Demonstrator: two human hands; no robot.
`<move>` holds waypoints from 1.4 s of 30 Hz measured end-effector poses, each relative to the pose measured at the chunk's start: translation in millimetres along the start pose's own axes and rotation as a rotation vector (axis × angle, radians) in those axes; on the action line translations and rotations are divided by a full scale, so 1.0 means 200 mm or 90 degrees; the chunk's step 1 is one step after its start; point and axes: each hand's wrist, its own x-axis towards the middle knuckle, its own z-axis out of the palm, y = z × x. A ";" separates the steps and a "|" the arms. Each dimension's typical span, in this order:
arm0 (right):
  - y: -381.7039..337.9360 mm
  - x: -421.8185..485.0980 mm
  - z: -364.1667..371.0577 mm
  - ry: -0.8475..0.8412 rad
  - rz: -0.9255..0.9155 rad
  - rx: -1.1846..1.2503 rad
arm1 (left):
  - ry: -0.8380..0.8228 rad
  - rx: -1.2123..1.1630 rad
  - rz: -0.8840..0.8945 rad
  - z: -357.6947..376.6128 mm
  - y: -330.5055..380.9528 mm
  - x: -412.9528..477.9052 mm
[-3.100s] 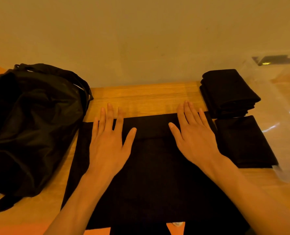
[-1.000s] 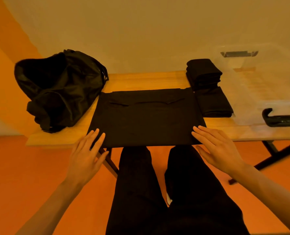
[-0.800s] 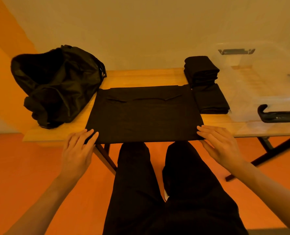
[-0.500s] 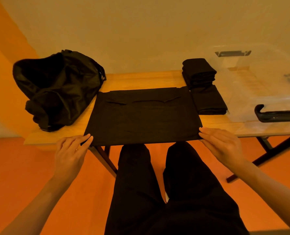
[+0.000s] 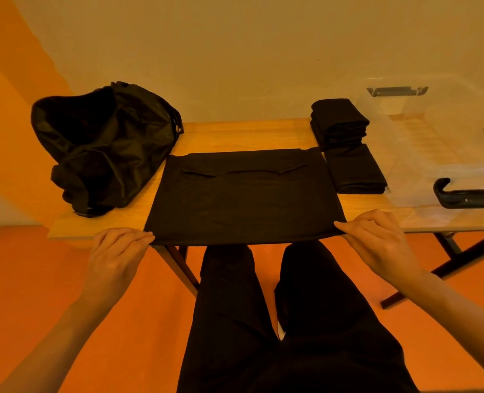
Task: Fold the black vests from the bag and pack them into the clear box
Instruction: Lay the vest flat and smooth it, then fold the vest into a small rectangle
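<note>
A black vest (image 5: 243, 194) lies flat in the middle of the wooden table (image 5: 246, 134), its top part folded down. My left hand (image 5: 116, 253) pinches its near left corner at the table's front edge. My right hand (image 5: 376, 239) pinches its near right corner. To the right, a stack of folded black vests (image 5: 338, 121) stands behind one more folded vest (image 5: 355, 170). The black bag (image 5: 102, 146) sits slumped at the table's left end. The clear box (image 5: 439, 143) stands at the right end.
A black handle (image 5: 467, 194) is at the clear box's near rim. My legs in black trousers (image 5: 263, 321) stand in front of the table. The table's dark legs reach the orange floor on both sides. A pale wall runs behind the table.
I have stepped back from the table. My hands left the vest's top fold, moved to its near corners, and their fingers have now curled onto those corners.
</note>
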 end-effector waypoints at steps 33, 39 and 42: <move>-0.03 0.36 -0.18 -0.046 0.393 0.385 | 0.027 -0.310 -0.250 -0.23 0.02 0.28; 0.01 0.51 -0.09 -0.004 0.460 0.335 | 0.033 -0.322 -0.344 -0.22 -0.05 0.40; 0.05 0.59 -0.06 0.000 0.486 0.324 | 0.032 -0.279 -0.341 -0.18 -0.08 0.48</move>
